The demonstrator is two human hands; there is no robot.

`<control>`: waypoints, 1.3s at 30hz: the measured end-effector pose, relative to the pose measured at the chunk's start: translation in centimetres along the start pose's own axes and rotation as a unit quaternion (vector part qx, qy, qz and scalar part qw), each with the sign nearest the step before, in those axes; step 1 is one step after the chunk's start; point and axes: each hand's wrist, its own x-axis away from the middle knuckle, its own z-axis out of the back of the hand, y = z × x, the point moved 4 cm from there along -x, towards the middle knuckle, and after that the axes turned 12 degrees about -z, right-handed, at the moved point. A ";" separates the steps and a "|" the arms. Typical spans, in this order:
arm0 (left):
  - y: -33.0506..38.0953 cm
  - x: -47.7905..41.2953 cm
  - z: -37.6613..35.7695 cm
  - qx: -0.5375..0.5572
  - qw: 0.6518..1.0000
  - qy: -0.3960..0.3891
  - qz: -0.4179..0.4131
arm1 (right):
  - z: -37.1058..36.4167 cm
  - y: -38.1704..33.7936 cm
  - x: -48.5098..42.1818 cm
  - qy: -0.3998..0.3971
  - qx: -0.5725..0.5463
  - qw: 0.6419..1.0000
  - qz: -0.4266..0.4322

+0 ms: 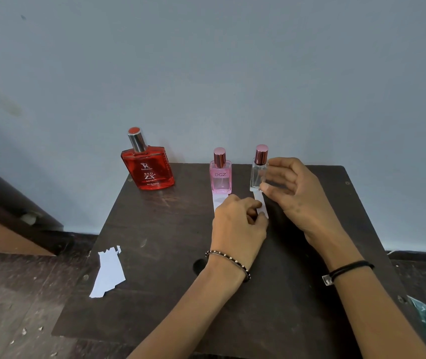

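Step in hand, as judged: setting a paper strip (260, 202) in front of the clear bottle (257, 176).

The left hand (238, 221) is curled and pinches the strip's near end. The strip lies flat on the worktop (168, 255), between the two hands. The right hand (297, 193) is loose and unclenched, with thumb and forefinger tips at the bottle's right side, not closed round it.

Recommendation: steady the bottle low down and slide the strip square to its base without tipping it.

Contents:
- Clear bottle, capped, just beyond the left hand: level cannot be told.
- Pink bottle (220, 177), capped, on a second strip (218, 200): tinted, level unclear.
- Red bottle (149, 169), well left of both hands: appears nearly full.

A torn sheet (109, 273) lies left of the left wrist.
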 end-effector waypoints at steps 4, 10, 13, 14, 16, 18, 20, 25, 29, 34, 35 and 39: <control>0.2 0.0 -0.1 -0.025 1.000 -0.006 -0.015 | 0.1 -0.1 0.0 0.007 0.014 1.000 0.000; 0.0 0.0 -0.1 -0.023 1.000 0.001 -0.008 | 0.2 -0.1 0.2 0.015 0.012 1.000 -0.001; -0.1 0.0 -0.2 -0.016 1.000 0.009 -0.006 | 0.2 -0.1 0.4 0.024 0.013 1.000 0.005; -0.2 0.1 -0.2 -0.017 1.000 0.009 -0.006 | 0.2 -0.1 0.5 0.027 0.015 1.000 0.008; -0.2 0.1 -0.2 -0.018 1.000 0.010 -0.007 | 0.1 -0.2 0.6 0.028 0.014 0.999 0.010; -0.2 0.1 -0.2 -0.017 1.000 0.012 -0.006 | 0.0 -0.1 0.6 0.027 0.005 1.000 0.011; -0.3 0.0 -0.3 -0.019 1.000 0.008 -0.005 | -0.1 0.0 0.6 0.023 -0.004 1.000 0.010; -0.5 -0.1 -0.3 -0.025 1.000 -0.002 -0.001 | 0.0 0.1 0.5 0.022 -0.005 1.000 0.008; -0.5 -0.1 -0.1 -0.017 1.000 0.002 -0.005 | 0.1 0.1 0.6 0.016 -0.004 1.000 -0.006; -0.3 0.4 0.2 0.012 0.999 0.027 0.021 | 0.4 0.5 1.3 0.043 0.010 0.999 -0.025; -0.3 0.5 0.3 0.020 0.999 0.029 0.029 | 0.5 0.6 1.6 0.054 0.018 0.998 -0.029; 0.0 1.2 0.9 0.073 0.995 0.027 0.055 | 0.2 0.4 3.1 0.104 0.043 0.993 -0.030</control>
